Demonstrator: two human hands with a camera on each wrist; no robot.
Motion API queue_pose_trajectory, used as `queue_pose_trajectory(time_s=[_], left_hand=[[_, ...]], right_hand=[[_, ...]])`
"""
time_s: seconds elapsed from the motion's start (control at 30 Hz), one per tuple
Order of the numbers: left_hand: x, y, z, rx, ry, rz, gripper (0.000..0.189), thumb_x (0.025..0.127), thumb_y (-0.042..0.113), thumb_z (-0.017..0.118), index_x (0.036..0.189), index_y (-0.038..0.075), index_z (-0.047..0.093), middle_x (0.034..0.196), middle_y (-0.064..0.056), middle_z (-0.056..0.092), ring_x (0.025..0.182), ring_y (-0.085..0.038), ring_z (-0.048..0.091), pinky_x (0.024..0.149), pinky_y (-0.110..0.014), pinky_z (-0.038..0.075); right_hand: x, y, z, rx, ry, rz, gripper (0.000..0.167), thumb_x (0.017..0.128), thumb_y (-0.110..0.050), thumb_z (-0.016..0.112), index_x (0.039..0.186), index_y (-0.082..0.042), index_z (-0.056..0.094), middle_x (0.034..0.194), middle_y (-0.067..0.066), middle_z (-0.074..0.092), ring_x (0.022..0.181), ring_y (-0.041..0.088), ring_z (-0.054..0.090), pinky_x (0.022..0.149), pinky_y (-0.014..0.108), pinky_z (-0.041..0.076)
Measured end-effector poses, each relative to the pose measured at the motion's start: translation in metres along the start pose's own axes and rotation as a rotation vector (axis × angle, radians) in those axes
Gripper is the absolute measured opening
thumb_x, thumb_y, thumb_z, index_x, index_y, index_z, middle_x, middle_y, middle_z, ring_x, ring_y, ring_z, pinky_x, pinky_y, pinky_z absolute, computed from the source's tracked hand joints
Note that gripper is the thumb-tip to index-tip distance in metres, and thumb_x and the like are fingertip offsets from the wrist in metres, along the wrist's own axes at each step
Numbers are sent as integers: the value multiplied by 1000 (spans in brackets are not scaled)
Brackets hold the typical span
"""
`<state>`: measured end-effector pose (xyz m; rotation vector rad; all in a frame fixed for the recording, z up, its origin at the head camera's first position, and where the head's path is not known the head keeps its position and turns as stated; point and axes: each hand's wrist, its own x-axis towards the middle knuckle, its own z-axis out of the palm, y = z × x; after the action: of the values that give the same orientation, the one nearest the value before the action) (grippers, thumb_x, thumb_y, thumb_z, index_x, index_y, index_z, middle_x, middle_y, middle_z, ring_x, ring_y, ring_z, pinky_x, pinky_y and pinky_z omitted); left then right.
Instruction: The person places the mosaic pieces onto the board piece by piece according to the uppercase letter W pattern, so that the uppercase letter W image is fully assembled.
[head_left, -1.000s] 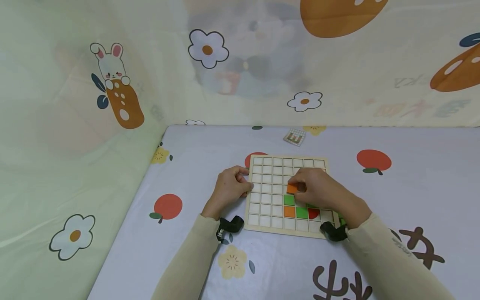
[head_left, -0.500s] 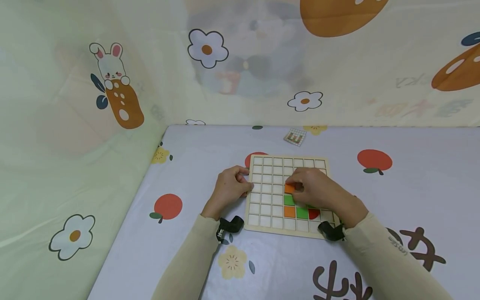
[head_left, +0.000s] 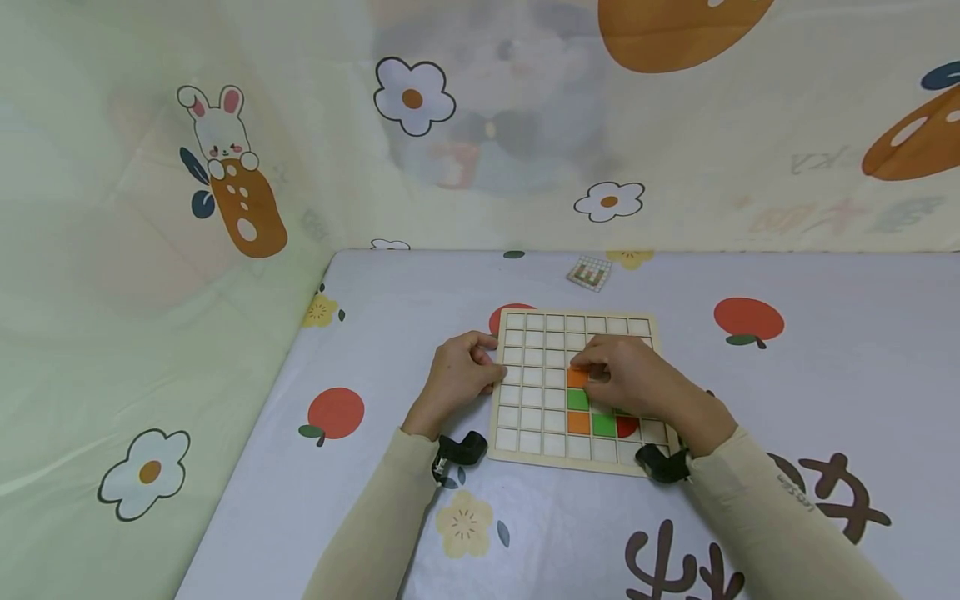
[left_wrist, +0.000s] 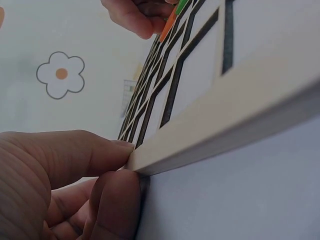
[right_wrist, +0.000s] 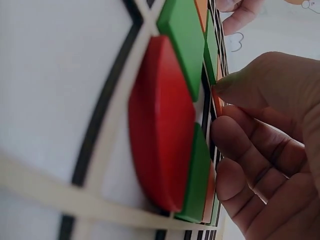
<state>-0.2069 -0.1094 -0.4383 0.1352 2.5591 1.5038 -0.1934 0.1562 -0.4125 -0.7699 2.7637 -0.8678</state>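
Observation:
A wooden grid board (head_left: 528,455) lies on the table. My left hand (head_left: 459,368) holds its left edge, and the left wrist view shows the thumb (left_wrist: 95,152) and a curled finger (left_wrist: 119,200) at the frame. Over the middle of the board, my right hand (head_left: 630,375) pinches an orange square tile (head_left: 577,378), which lines up with the cell directly behind a green tile (head_left: 577,400). In front of these are another orange tile (head_left: 578,423), a second green tile (head_left: 603,425) and a red rounded piece (right_wrist: 162,125). More tiles are partly hidden by the right hand.
Behind the board lies a small card (head_left: 589,273) with a printed grid pattern. A patterned cloth (head_left: 405,300) covers the table, and a printed curtain (head_left: 495,217) hangs along the back and left.
My right hand has shifted slightly left with the orange tile, which now sits squarely in line with the green tile in front of it. The left hand has stayed at the board's edge.

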Motion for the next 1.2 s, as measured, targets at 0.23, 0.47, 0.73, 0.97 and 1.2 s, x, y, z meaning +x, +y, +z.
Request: queue_pose_trajectory(time_s=[0.23, 0.47, 0.73, 0.97, 1.2], left_hand=[[0, 0, 0, 2, 0, -2, 31, 82, 5, 76, 111, 3, 66, 72, -4, 65, 54, -15, 62, 50, -24, 48], [1, 0, 0, 1, -3, -6, 31, 82, 5, 76, 111, 3, 65, 72, -5, 65, 54, -15, 62, 50, -24, 47], [0, 1, 0, 6, -4, -16, 31, 83, 5, 76, 111, 3, 65, 72, -5, 65, 54, -15, 62, 51, -25, 48], [0, 0, 0, 10, 1, -7, 31, 82, 5, 76, 112, 3, 66, 72, -4, 65, 54, -16, 62, 50, -25, 47], [1, -1, 0, 4, -1, -7, 32, 82, 6, 76, 112, 4, 66, 72, -4, 65, 54, -16, 63, 51, -25, 49]], right_hand=[[-1, 2, 1, 68, 14, 23, 29, 81, -3, 73, 110, -6, 75, 105, 1, 69, 86, 16, 58, 75, 33, 52], [-3, 5, 2, 111, 39, -9, 29, 81, -2, 74, 109, -5, 75, 104, 2, 70, 85, 15, 60, 74, 32, 53], [-8, 3, -1, 91, 64, -42, 29, 81, -5, 75, 111, -6, 74, 107, 3, 68, 91, 19, 59, 75, 34, 52], [-20, 1, -7, 74, 89, 59, 46, 81, -17, 79, 125, -10, 68, 131, 9, 60, 123, 32, 51, 96, 53, 49], [-46, 4, -16, 106, 162, 130, 52, 81, -15, 79, 131, -12, 64, 136, 11, 56, 120, 36, 52, 91, 58, 50]])
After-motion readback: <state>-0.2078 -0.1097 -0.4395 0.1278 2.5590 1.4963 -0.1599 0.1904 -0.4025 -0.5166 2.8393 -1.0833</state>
